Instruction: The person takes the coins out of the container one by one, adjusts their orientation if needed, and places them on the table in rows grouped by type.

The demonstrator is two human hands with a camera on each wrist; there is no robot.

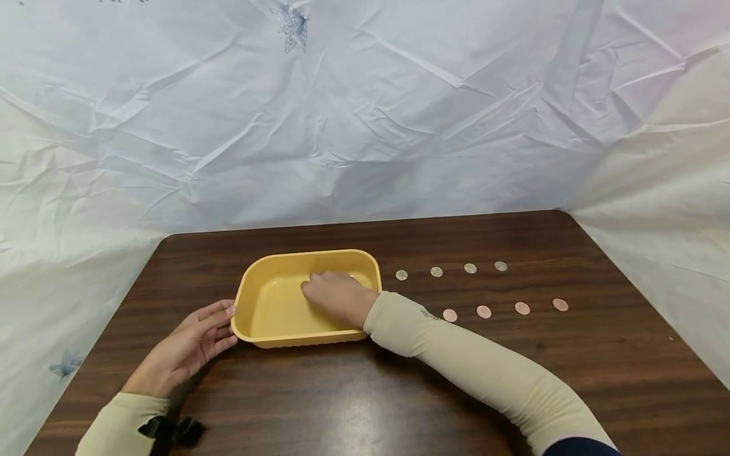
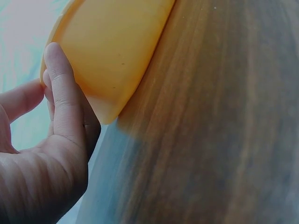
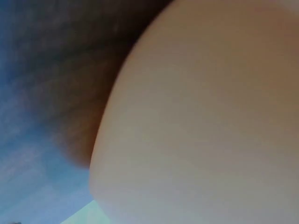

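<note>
A yellow rectangular basin (image 1: 278,310) with rounded corners sits on the dark wooden table. My left hand (image 1: 191,345) is at its left side, fingers fairly straight, fingertips touching the wall near the rim. In the left wrist view those fingers (image 2: 65,100) lie against the outside of the basin. My right hand (image 1: 336,296) reaches over the right rim down into the basin, knuckles up and fingers bent. Its fingertips are hidden beneath it, so I cannot tell whether it holds anything. The right wrist view is mostly filled by a blurred pale surface.
Right of the basin, several silvery coins (image 1: 436,272) lie in a row. Nearer the front is a row of several copper-coloured coins (image 1: 483,311), close beside the right sleeve (image 1: 456,354). A white cloth (image 1: 365,126) hangs behind the table's far edge.
</note>
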